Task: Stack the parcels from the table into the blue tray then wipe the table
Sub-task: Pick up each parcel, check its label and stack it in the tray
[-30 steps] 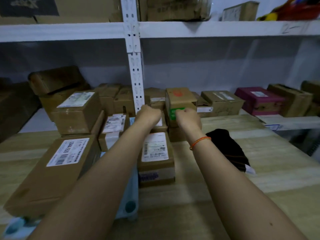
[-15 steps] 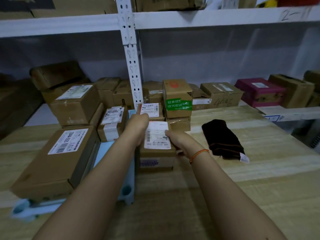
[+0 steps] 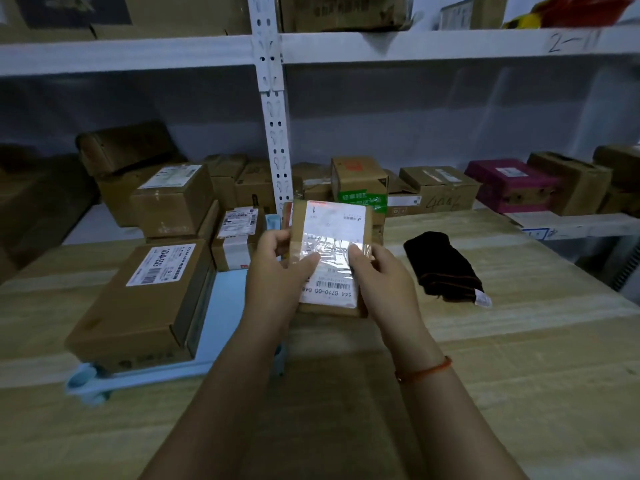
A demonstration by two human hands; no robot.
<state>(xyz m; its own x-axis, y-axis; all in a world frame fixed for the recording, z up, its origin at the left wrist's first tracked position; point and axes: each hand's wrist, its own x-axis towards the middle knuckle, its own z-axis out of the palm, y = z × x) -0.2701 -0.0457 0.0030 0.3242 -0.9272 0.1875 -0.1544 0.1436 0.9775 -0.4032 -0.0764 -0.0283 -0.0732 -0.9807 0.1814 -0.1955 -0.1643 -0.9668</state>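
One parcel (image 3: 332, 251) held up above the table (image 3: 485, 375), left hand (image 3: 277, 275) and right hand (image 3: 384, 282) both gripping its sides, thumbs on label. Three parcels in blue tray (image 3: 221, 306). One black cloth (image 3: 443, 268) on the table at right.

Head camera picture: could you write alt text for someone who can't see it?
Two hands, left hand and right hand, hold a small labelled parcel above a wooden table. Left of it, a blue tray carries brown boxes; a black cloth lies to the right.
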